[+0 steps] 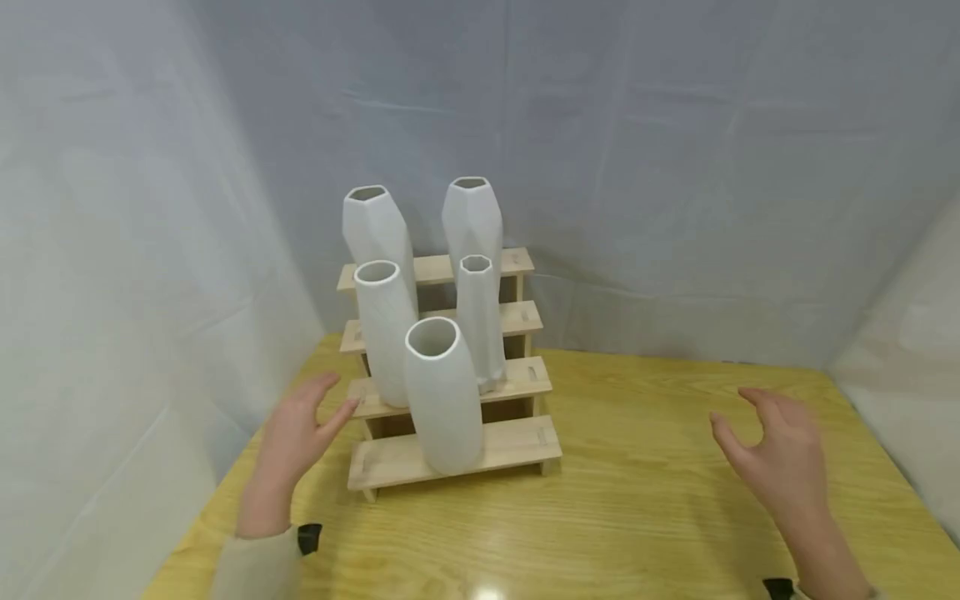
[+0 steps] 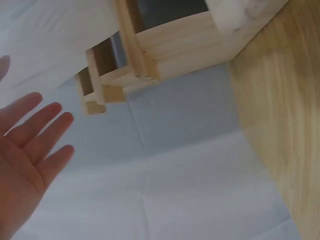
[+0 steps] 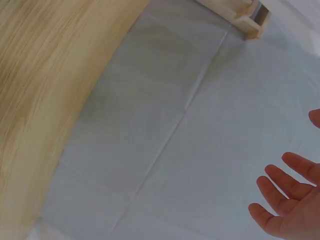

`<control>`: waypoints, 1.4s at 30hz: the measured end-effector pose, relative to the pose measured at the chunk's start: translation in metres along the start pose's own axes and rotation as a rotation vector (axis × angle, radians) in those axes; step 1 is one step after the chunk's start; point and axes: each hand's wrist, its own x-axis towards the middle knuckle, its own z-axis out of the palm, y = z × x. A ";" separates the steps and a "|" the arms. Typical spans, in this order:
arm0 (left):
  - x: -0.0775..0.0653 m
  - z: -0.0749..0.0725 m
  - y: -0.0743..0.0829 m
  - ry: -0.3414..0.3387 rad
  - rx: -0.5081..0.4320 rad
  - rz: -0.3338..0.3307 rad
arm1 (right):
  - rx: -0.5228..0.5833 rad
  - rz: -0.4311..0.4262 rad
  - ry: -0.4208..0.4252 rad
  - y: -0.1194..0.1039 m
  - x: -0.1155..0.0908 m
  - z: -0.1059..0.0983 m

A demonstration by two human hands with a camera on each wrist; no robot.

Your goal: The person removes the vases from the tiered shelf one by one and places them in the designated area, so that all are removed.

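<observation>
A stepped wooden rack (image 1: 517, 442) stands left of centre on the table and bears several white vases. Lowest and nearest is a rounded vase (image 1: 444, 408). Behind it are a slim round-mouthed vase (image 1: 384, 342) on the left and a narrow fluted vase (image 1: 480, 325) on the right. On the upper part stand two faceted vases, a left one (image 1: 375, 229) and a right one (image 1: 472, 221); their bases are hidden. My left hand (image 1: 288, 437) hovers beside the rack's left end, fingers spread, holding nothing. Far to the right my right hand (image 1: 783, 454) is above the table, fingers relaxed and nothing held.
The yellow wood-grain table (image 1: 637, 500) extends to the right of the rack. Pale sheeting hangs behind as a back wall (image 1: 675, 208), and more of it forms a left wall (image 1: 112, 292) close to the left hand.
</observation>
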 end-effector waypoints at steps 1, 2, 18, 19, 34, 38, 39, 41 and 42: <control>0.000 0.002 -0.001 0.006 -0.016 0.002 | 0.025 0.012 -0.017 -0.002 0.000 0.002; 0.000 0.005 -0.003 0.009 -0.033 0.002 | 0.050 0.024 -0.038 -0.005 0.001 0.004; 0.001 0.050 -0.024 0.149 -0.254 0.042 | 0.338 0.098 -0.285 -0.049 0.012 0.043; 0.001 0.053 -0.025 0.150 -0.274 0.030 | 0.357 0.092 -0.283 -0.053 0.012 0.046; 0.001 0.067 -0.034 0.005 -0.367 -0.098 | 0.639 0.080 -0.405 -0.118 0.029 0.084; 0.002 0.071 -0.036 -0.024 -0.378 -0.106 | 0.675 0.089 -0.443 -0.131 0.032 0.093; 0.003 0.072 -0.036 -0.021 -0.367 -0.097 | 0.691 0.092 -0.451 -0.134 0.032 0.096; 0.003 0.074 -0.037 -0.007 -0.350 -0.075 | 0.717 0.095 -0.465 -0.139 0.033 0.100; 0.004 0.075 -0.038 0.000 -0.342 -0.067 | 0.732 0.097 -0.472 -0.142 0.034 0.102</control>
